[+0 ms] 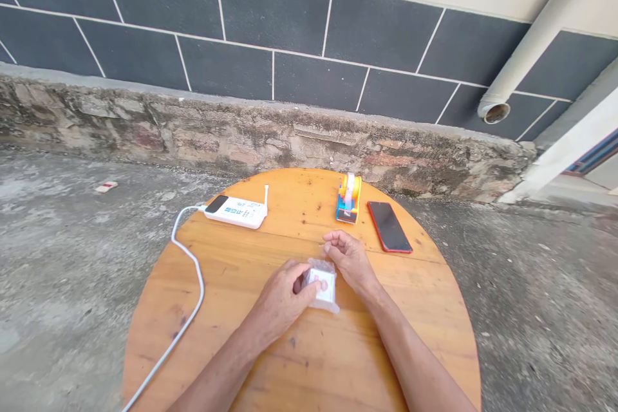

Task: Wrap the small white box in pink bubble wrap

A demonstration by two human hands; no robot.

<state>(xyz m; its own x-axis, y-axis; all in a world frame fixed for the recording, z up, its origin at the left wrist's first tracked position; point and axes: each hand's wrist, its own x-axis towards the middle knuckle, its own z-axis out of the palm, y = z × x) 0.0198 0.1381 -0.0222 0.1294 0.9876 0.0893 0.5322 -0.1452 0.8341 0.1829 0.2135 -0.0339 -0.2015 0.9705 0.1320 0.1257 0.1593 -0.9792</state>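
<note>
2 bare forearms [415,354] lie nearest; left hand [284,293] holds small white box [325,284] on round wooden desk [226,270], right hand [351,261] pinched narrow, contents unclear. Best: press box lightly, smooth clear wrap [328,306] flat.

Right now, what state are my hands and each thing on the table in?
Small white box: wrapped in clear plastic.
Left hand: holding the box, thumb on top.
Right hand: fingers bent together near the box; can't tell if they hold anything.
Tape dispenser: roll fitted.
Phone: face up, screen dark.
White device: lying flat, display dark.
Cable: plugged into the device.
</note>
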